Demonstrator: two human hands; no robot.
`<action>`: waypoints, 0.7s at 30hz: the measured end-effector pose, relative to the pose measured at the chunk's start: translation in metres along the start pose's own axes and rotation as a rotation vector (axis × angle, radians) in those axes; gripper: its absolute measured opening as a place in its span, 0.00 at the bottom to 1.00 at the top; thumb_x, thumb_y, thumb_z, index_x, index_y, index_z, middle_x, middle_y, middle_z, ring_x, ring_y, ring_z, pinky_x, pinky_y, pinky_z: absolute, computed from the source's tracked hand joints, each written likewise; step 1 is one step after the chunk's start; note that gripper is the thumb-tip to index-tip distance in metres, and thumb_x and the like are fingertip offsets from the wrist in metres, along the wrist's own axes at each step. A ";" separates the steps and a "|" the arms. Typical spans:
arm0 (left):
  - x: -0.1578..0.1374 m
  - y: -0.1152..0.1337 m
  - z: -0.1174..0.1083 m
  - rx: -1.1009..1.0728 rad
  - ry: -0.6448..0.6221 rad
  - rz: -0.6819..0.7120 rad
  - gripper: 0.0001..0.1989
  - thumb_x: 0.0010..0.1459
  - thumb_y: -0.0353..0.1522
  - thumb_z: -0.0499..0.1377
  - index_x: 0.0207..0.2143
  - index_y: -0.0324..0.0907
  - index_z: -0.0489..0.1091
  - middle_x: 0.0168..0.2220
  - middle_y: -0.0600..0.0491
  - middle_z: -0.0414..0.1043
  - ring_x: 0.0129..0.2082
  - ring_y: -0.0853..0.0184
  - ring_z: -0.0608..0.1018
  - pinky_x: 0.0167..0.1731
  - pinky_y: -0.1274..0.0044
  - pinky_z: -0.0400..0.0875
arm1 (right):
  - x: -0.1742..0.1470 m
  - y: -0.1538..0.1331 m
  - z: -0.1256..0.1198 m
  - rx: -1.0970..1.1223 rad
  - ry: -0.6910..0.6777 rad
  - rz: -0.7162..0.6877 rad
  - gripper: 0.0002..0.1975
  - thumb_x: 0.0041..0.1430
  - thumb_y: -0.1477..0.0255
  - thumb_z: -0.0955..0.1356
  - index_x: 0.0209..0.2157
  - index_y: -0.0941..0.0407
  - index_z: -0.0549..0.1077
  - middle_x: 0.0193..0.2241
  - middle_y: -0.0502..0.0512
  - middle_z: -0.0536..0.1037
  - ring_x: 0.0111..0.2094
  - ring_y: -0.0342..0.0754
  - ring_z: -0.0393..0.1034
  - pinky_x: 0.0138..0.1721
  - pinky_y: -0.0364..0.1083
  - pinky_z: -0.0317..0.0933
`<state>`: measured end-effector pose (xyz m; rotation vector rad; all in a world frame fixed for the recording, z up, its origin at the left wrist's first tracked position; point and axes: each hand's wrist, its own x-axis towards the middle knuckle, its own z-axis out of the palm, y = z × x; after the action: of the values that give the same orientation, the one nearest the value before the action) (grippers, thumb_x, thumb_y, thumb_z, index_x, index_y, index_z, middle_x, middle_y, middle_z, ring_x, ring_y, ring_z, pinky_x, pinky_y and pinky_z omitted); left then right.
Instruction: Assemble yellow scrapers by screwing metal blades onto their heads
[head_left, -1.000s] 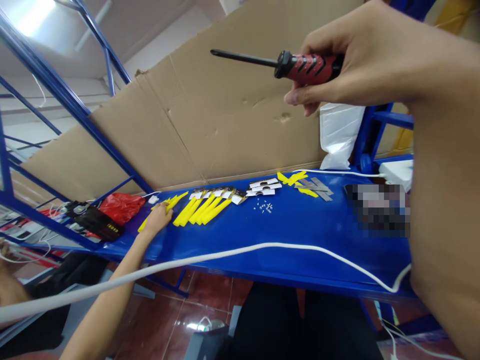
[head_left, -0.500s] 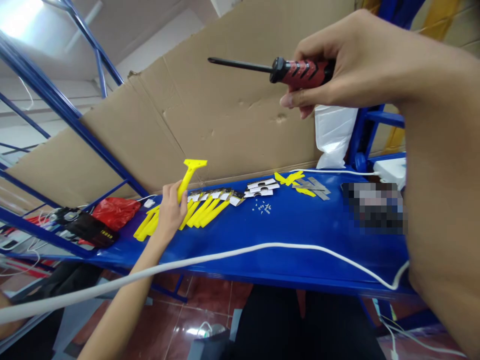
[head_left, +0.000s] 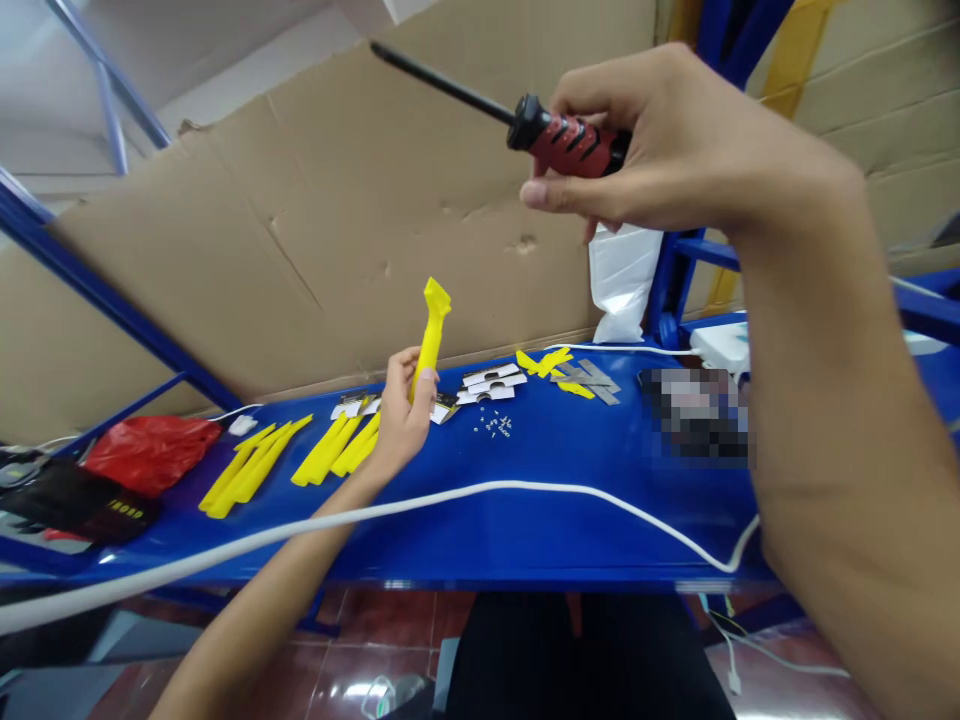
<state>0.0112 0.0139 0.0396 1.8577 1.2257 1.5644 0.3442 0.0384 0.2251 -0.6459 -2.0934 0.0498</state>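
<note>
My left hand (head_left: 406, 412) grips the handle of a yellow scraper (head_left: 433, 325), its head pointing up above the blue table. Raised at the upper right, my right hand (head_left: 637, 150) is wrapped round the red and black handle of a screwdriver (head_left: 566, 140); the dark shaft points up and left, apart from the scraper. Several yellow scraper handles (head_left: 255, 468) lie left of my left hand, and others are partly hidden behind it. Small screws and nuts (head_left: 496, 425) are scattered right of that hand. Beyond them lie yellow pieces (head_left: 546, 362) and grey metal blades (head_left: 592, 380).
White and black cards (head_left: 491, 382) lie at the back of the blue table (head_left: 562, 535). A white cable (head_left: 480, 489) crosses in front. A cardboard sheet (head_left: 360, 210) stands behind. A red bag (head_left: 154, 450) is at left, a white bag (head_left: 626, 275) back right.
My left hand has shifted right with the scraper, whose head has turned. The screwdriver has tilted further, its tip up. The view has swung, sliding the right-hand table items leftward.
</note>
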 end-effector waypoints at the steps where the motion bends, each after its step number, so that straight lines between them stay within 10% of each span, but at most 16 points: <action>1: 0.001 -0.002 0.008 -0.091 -0.050 -0.032 0.20 0.73 0.46 0.61 0.59 0.48 0.65 0.39 0.54 0.72 0.28 0.70 0.73 0.27 0.78 0.72 | 0.000 -0.001 0.000 -0.037 0.022 -0.006 0.17 0.67 0.56 0.75 0.36 0.51 0.70 0.32 0.48 0.72 0.30 0.45 0.69 0.25 0.46 0.59; 9: -0.012 -0.018 0.035 -0.447 -0.232 -0.267 0.21 0.66 0.49 0.68 0.47 0.47 0.67 0.33 0.58 0.69 0.23 0.73 0.69 0.14 0.83 0.63 | 0.004 -0.004 0.013 0.094 0.038 0.058 0.14 0.76 0.52 0.65 0.45 0.47 0.69 0.31 0.46 0.65 0.29 0.46 0.68 0.29 0.48 0.68; 21: -0.026 -0.017 0.030 -0.728 -0.255 -0.432 0.15 0.66 0.44 0.68 0.43 0.43 0.73 0.37 0.51 0.72 0.27 0.71 0.72 0.16 0.83 0.66 | -0.026 0.022 0.064 0.140 0.144 0.400 0.27 0.61 0.39 0.71 0.42 0.45 0.64 0.32 0.45 0.76 0.29 0.48 0.68 0.33 0.50 0.67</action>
<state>0.0338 0.0076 0.0034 1.1781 0.7294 1.2475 0.3151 0.0581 0.1620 -0.9435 -1.7794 0.3609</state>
